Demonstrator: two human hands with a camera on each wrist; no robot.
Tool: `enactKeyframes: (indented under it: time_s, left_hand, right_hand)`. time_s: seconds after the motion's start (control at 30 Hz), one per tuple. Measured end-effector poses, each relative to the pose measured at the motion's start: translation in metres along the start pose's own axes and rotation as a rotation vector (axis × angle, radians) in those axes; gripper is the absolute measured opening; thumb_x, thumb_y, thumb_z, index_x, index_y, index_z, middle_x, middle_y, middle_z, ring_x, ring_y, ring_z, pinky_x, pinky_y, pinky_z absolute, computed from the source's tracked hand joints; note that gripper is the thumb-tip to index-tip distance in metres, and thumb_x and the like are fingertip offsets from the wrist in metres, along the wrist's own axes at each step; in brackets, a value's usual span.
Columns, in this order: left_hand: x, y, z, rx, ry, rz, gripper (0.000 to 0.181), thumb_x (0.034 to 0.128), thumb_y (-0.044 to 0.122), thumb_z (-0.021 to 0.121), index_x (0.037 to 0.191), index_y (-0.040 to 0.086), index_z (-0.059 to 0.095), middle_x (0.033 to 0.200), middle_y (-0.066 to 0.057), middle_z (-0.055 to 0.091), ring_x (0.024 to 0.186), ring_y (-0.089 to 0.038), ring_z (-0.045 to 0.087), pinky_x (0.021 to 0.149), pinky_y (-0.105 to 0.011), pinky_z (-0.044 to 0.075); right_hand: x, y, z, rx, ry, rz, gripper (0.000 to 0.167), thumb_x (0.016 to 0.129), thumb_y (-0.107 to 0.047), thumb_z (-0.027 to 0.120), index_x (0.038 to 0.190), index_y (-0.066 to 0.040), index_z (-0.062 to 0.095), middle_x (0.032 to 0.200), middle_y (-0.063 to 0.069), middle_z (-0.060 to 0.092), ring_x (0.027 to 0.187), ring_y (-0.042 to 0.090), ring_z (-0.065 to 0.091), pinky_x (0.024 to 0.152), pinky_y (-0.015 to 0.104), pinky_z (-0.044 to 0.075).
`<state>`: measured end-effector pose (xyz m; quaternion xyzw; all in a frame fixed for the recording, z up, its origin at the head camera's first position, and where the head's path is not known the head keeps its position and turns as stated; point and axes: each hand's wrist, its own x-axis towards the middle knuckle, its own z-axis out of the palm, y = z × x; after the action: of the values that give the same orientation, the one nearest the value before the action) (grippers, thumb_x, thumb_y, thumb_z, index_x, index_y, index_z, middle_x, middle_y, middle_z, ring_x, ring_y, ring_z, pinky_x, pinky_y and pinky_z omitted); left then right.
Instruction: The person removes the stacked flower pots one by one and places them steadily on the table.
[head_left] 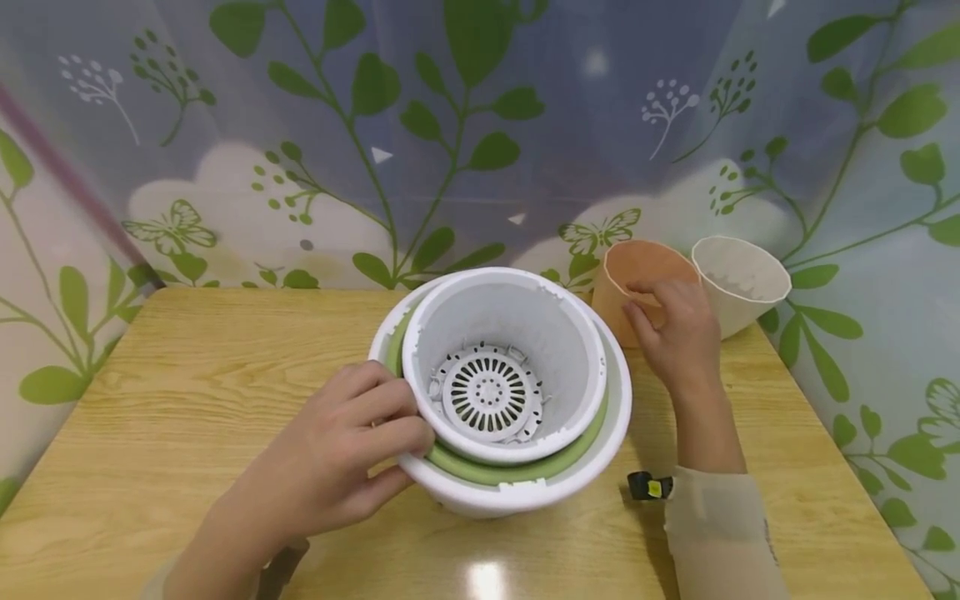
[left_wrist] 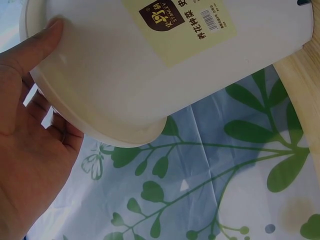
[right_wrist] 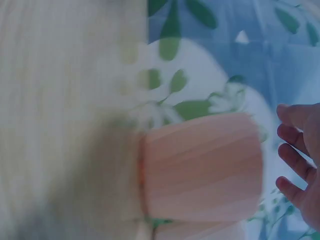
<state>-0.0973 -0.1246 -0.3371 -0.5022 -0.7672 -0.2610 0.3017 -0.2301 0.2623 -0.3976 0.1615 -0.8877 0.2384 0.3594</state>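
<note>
Nested round pots stand on the table: a white inner pot (head_left: 495, 287) with a slotted disc (head_left: 489, 392) at its bottom, a green rim (head_left: 480, 471) around it and a white outer pot (head_left: 510, 498). The left hand (head_left: 337, 454) grips their rim at the left; in the left wrist view the hand (left_wrist: 37, 135) has its thumb on the white pot (left_wrist: 110, 75), which bears a label. Over the orange pot (head_left: 618, 312) is the right hand (head_left: 682, 333). In the right wrist view its fingers are parted beside the orange pot (right_wrist: 205, 167), apart from it and holding nothing.
A cream pot (head_left: 738, 304) stands right of the orange one at the back right of the wooden table (head_left: 225, 375). Leaf-patterned curtains (head_left: 420, 125) hang behind and at the sides. A black object (head_left: 648, 486) with a yellow mark shows by the right sleeve.
</note>
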Motion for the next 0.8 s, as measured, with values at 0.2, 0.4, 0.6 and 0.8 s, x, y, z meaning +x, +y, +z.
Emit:
enactKeyframes:
  time_s: [0.2,0.4,0.6,0.8]
  left_hand:
    - [0.0,0.0,0.0,-0.001,0.007,0.007,0.02,0.0748,0.019,0.077,0.085,0.018,0.06,0.092,0.005,0.058,0.088,-0.021,0.051,0.084,-0.033,0.04]
    - [0.0,0.001,0.0,-0.003,0.003,0.001,0.019,0.0745,0.018,0.076,0.085,0.018,0.061,0.093,0.005,0.06,0.088,-0.022,0.052,0.084,-0.034,0.04]
    - [-0.001,0.0,0.001,-0.001,0.0,-0.001,0.019,0.0731,0.015,0.075,0.085,0.018,0.061,0.093,0.006,0.06,0.088,-0.022,0.052,0.083,-0.034,0.04]
    - [0.0,0.0,0.0,0.001,0.007,0.008,0.019,0.0727,0.015,0.075,0.085,0.018,0.061,0.092,0.005,0.06,0.088,-0.022,0.053,0.082,-0.035,0.041]
  right_hand:
    - [0.008,-0.029,-0.016,0.189,0.073,-0.055,0.027,0.081,-0.012,0.078,0.105,-0.002,0.073,0.106,0.013,0.073,0.105,0.03,0.065,0.096,0.037,0.047]
    - [0.013,-0.067,-0.035,0.394,0.069,-0.147,0.029,0.082,-0.018,0.076,0.106,-0.001,0.074,0.105,0.012,0.073,0.107,0.019,0.064,0.099,0.028,0.045]
    - [0.014,-0.107,-0.053,0.55,0.011,-0.342,0.044,0.089,-0.04,0.071,0.098,0.003,0.073,0.096,0.016,0.072,0.099,0.018,0.063,0.094,0.028,0.045]
    - [0.012,-0.138,-0.067,0.626,-0.128,-0.532,0.041,0.087,-0.039,0.075,0.099,0.0,0.074,0.1,0.013,0.071,0.1,0.025,0.062,0.097,0.033,0.045]
